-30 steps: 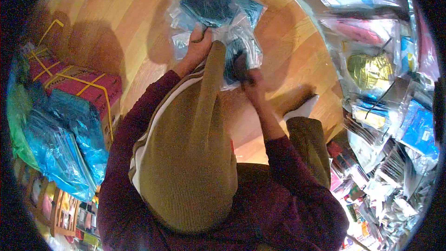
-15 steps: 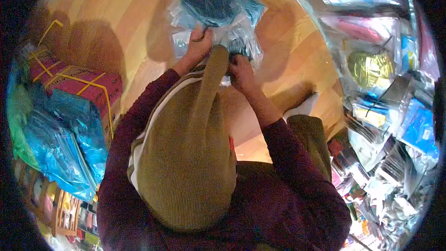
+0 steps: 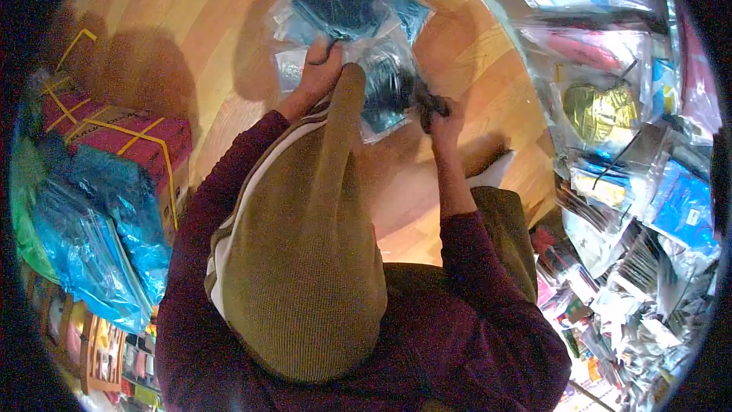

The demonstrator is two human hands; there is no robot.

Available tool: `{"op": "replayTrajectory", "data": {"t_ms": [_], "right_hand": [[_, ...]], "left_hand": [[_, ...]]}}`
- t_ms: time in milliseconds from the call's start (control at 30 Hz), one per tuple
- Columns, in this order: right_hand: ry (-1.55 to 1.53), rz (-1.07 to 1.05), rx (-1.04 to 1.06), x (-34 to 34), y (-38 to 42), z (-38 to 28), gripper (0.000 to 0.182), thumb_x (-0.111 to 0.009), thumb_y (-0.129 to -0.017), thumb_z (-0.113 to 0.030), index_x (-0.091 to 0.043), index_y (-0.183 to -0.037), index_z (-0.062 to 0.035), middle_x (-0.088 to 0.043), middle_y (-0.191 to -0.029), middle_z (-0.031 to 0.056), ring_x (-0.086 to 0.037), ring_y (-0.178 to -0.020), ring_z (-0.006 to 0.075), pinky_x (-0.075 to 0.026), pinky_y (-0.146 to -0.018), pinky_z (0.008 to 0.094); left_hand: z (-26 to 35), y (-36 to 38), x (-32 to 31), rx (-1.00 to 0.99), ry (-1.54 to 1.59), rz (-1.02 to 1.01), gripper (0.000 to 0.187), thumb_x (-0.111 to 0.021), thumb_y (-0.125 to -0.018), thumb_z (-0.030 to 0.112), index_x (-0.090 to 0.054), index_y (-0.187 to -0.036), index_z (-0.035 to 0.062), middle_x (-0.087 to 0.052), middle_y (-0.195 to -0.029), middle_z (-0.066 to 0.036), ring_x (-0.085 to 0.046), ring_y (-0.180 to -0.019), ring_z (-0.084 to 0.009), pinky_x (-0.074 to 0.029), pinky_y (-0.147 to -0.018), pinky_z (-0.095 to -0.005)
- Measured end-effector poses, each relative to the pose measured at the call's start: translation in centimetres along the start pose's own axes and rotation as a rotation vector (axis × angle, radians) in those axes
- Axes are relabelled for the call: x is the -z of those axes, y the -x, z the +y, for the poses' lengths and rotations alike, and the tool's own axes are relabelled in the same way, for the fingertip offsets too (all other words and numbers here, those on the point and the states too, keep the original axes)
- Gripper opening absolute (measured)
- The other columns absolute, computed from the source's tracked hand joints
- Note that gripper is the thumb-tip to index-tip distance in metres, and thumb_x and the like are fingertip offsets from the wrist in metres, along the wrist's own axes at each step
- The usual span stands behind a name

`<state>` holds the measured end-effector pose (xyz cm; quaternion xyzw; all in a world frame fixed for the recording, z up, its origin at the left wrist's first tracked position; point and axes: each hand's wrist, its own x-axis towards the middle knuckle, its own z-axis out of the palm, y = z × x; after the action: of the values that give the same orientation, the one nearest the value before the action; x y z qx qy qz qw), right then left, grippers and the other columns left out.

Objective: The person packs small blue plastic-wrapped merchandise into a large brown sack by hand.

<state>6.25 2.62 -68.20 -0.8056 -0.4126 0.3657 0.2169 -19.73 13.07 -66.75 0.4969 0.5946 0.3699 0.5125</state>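
Clear plastic packets with dark blue-grey contents (image 3: 341, 6) lie in a pile on the wooden floor (image 3: 221, 0). At the pile's left side my left hand (image 3: 323, 70) is closed at the edge of a packet, with a thin dark strand across its fingers. One shiny packet with dark contents (image 3: 386, 90) lies nearest to me. Just right of it, my right hand (image 3: 444, 120) is closed around a small dark thing (image 3: 428, 101), whose kind I cannot tell.
Brown ribbed fabric (image 3: 305, 259) fills the middle of the view. Left are a pink box (image 3: 137, 135) with yellow straps and blue plastic bags (image 3: 91, 221). At right lie many plastic packages, including a gold one (image 3: 600, 112), and a foot (image 3: 492, 172) near the floor's edge.
My right hand has moved right, away from the middle of the pile, with the dark thing in it. More of the near packet shows. My left hand stays near the same spot.
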Motion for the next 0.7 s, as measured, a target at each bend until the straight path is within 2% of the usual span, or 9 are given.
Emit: {"op": "replayTrajectory", "data": {"t_ms": [67,133,267,433,467,533,567,633,700], "right_hand": [[0.148,0.004,0.046,-1.3,0.0,0.4,0.032,-0.057,-0.060,-0.002,-0.059,-0.092,-0.0044,-0.058,-0.086,0.0144,-0.054,-0.083,0.0318,-0.042,-0.073,0.0405],[0.212,-0.001,0.574,-4.8,2.7,-1.5,0.030,-0.058,-0.064,-0.012,-0.059,-0.094,-0.0056,-0.058,-0.084,0.0158,-0.055,-0.078,0.0349,-0.044,-0.069,0.0434],[0.274,-0.289,0.445,-6.5,6.1,-5.4,0.019,-0.057,-0.064,-0.002,-0.058,-0.083,-0.0041,-0.058,-0.070,0.0137,-0.055,-0.056,0.0282,-0.046,-0.059,0.0403],[0.779,-0.938,0.154,-3.0,7.0,-7.1,0.035,-0.053,-0.075,-0.029,-0.054,-0.101,-0.0068,-0.059,-0.072,0.0123,-0.055,-0.057,0.0262,-0.046,-0.056,0.0405],[0.784,-0.944,0.157,-2.2,7.8,-6.3,0.035,-0.053,-0.075,-0.029,-0.054,-0.101,-0.0068,-0.059,-0.072,0.0123,-0.055,-0.057,0.0262,-0.046,-0.056,0.0405],[-0.340,-0.950,-0.577,-1.1,9.5,-4.0,0.034,-0.048,-0.081,-0.035,-0.054,-0.099,-0.0062,-0.057,-0.069,0.0079,-0.051,-0.049,0.0198,-0.044,-0.045,0.0328],[-0.336,-0.950,-0.577,-1.3,9.6,-3.2,0.034,-0.048,-0.081,-0.035,-0.054,-0.099,-0.0062,-0.057,-0.069,0.0079,-0.051,-0.049,0.0198,-0.044,-0.045,0.0328],[-0.785,-0.884,-0.717,-1.5,9.7,-2.2,0.047,-0.050,-0.079,-0.045,-0.050,-0.102,-0.0039,-0.058,-0.074,0.0081,-0.055,-0.054,0.0184,-0.047,-0.044,0.0323],[-0.897,-0.849,-0.772,-2.7,9.6,-1.3,0.045,-0.048,-0.081,-0.044,-0.050,-0.102,-0.0036,-0.057,-0.075,0.0088,-0.055,-0.053,0.0185,-0.047,-0.045,0.0324]], "left_hand": [[-0.7,-0.2,-0.4,-0.066,0.026,0.036,0.019,-0.043,-0.083,0.014,-0.050,-0.093,-0.0004,-0.055,-0.085,-0.014,-0.050,-0.080,-0.0220,-0.039,-0.074,-0.0335],[-0.9,-0.2,-0.5,-0.126,0.044,0.072,0.020,-0.043,-0.083,0.015,-0.050,-0.093,-0.0004,-0.055,-0.084,-0.013,-0.050,-0.080,-0.0210,-0.039,-0.073,-0.0333],[-0.4,0.2,-0.3,0.034,0.117,-0.014,0.020,-0.043,-0.083,0.015,-0.050,-0.095,-0.0004,-0.055,-0.084,-0.013,-0.050,-0.080,-0.0204,-0.039,-0.073,-0.0329],[-0.7,0.0,-0.3,-0.009,0.122,0.019,0.020,-0.043,-0.083,0.014,-0.050,-0.097,0.0001,-0.055,-0.085,-0.011,-0.049,-0.080,-0.0198,-0.039,-0.073,-0.0322],[-0.3,0.0,-0.1,-0.026,0.069,0.012,0.020,-0.043,-0.083,0.013,-0.050,-0.096,0.0004,-0.056,-0.086,-0.011,-0.050,-0.080,-0.0197,-0.039,-0.074,-0.0319],[-0.2,0.3,-0.3,-0.038,0.019,0.007,0.020,-0.043,-0.083,0.013,-0.050,-0.096,0.0007,-0.056,-0.086,-0.010,-0.050,-0.081,-0.0195,-0.039,-0.074,-0.0316],[-0.3,0.3,-0.5,-0.026,0.119,0.034,0.020,-0.043,-0.083,0.013,-0.050,-0.097,0.0008,-0.056,-0.087,-0.010,-0.050,-0.082,-0.0191,-0.039,-0.074,-0.0313],[-0.3,0.1,-0.5,-0.015,0.222,0.057,0.020,-0.044,-0.083,0.013,-0.050,-0.098,0.0010,-0.056,-0.088,-0.010,-0.050,-0.082,-0.0187,-0.039,-0.075,-0.0310],[-0.5,-0.2,0.0,0.082,0.029,-0.067,0.020,-0.044,-0.083,0.011,-0.050,-0.099,0.0012,-0.057,-0.091,-0.010,-0.050,-0.085,-0.0186,-0.039,-0.076,-0.0307]]}}
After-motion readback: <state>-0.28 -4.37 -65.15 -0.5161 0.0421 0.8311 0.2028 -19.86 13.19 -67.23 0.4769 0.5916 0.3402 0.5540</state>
